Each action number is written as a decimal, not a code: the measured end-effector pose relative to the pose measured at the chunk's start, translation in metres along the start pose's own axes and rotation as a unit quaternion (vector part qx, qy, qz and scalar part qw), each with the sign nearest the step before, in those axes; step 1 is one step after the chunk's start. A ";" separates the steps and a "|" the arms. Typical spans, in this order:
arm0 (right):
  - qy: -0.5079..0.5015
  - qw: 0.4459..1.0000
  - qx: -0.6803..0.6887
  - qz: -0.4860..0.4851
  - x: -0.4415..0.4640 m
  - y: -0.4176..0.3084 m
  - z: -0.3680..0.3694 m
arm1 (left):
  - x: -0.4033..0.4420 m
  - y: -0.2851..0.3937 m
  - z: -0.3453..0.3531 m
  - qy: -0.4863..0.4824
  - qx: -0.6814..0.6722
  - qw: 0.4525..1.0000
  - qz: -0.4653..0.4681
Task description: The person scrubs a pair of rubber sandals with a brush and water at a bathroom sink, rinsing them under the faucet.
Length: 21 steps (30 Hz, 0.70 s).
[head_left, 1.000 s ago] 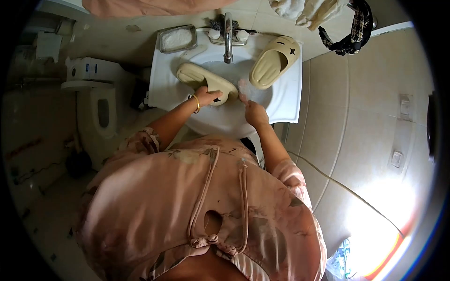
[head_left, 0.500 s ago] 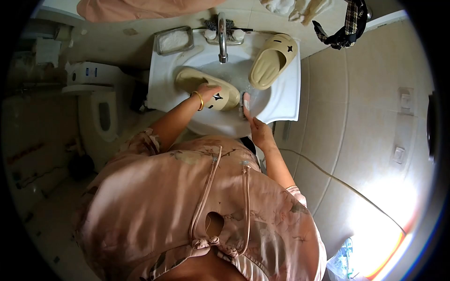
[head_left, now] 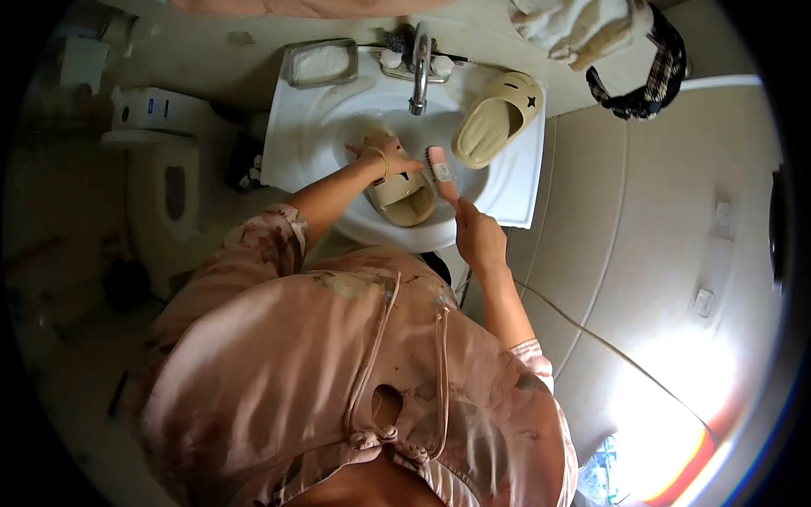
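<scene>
My left hand [head_left: 389,157] is closed on a beige slipper [head_left: 404,203] in the white sink, its open foot end facing me. My right hand [head_left: 478,231] grips the handle of a pink brush [head_left: 440,171], whose dark bristles face left towards the slipper with a small gap between. A second beige slipper [head_left: 496,120] with a dark star mark leans on the basin's right rim. The chrome faucet [head_left: 420,72] stands behind the basin, above both hands.
A clear soap dish [head_left: 322,63] lies on the sink's [head_left: 284,144] back left corner. White cloth [head_left: 583,29] and a dark patterned band [head_left: 664,74] hang at the upper right. A toilet [head_left: 176,182] stands to the left, and a cable [head_left: 617,345] runs along the right wall.
The held slipper has turned, so its opening now points towards me instead of to the upper left. The brush has tilted, its head now up and left of my right hand.
</scene>
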State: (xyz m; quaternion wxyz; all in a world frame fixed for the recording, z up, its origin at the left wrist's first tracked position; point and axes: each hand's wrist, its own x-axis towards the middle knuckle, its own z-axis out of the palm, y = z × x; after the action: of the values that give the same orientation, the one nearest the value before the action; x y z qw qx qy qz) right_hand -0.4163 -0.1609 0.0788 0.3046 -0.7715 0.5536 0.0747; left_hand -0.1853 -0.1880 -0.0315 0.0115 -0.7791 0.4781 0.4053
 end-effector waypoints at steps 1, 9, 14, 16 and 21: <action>0.003 1.000 0.006 -0.011 -0.003 -0.004 -0.004 | -0.009 -0.002 0.004 0.048 -0.035 0.998 -0.004; -0.024 0.992 -0.079 -0.099 -0.023 -0.024 -0.048 | -0.049 -0.033 0.017 0.171 -0.397 0.898 -0.080; -0.102 0.986 -0.120 -0.058 -0.044 -0.029 -0.066 | -0.020 -0.022 0.027 0.151 -0.304 0.938 -0.073; -0.104 0.981 -0.152 -0.053 -0.043 -0.030 -0.066 | -0.016 -0.020 0.032 0.157 -0.271 0.948 -0.062; -0.041 0.984 -0.170 -0.031 -0.035 -0.032 -0.061 | -0.001 -0.007 0.028 0.056 -0.217 0.971 -0.085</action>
State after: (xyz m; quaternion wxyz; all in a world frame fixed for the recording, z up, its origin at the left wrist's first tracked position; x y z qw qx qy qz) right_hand -0.4141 -0.1599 0.1561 0.1936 -0.8253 0.4953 0.1900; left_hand -0.1971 -0.1723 -0.0520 -0.1497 -0.8225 0.3105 0.4524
